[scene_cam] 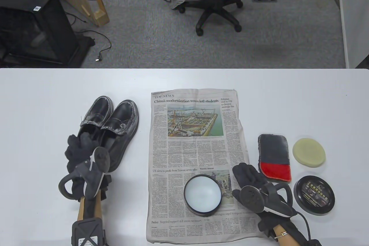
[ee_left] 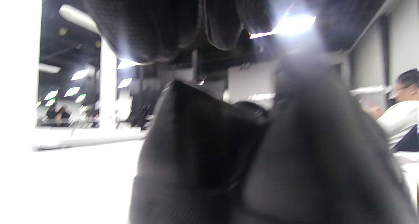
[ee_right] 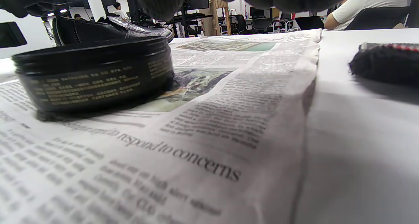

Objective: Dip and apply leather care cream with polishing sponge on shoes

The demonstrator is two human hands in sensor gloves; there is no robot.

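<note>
Fingers (scene_cam: pixel 75 145) of the left hand (scene_cam: pixel 83 156) curl into the heel opening of the nearer of two black shoes (scene_cam: pixel 112 127), gripping its back rim; the left wrist view is filled with dark glove and leather, too blurred to tell more. Over on the other side, the right hand (scene_cam: pixel 250 182) lies flat with fingers straight and relaxed on the right edge of the newspaper (scene_cam: pixel 196 142), holding nothing. Just left of it stands the open tin of cream (scene_cam: pixel 202 195), pale inside, on the lower part of the paper. Off the paper on the white counter (scene_cam: pixel 288 99) sit the black-and-red cloth pad (scene_cam: pixel 274 155), the round yellowish sponge (scene_cam: pixel 309 152) beside it, and the tin's black lid (scene_cam: pixel 314 194) near the right wrist. Both shoes stand side by side, left of the newspaper, toes pointing away.
</note>
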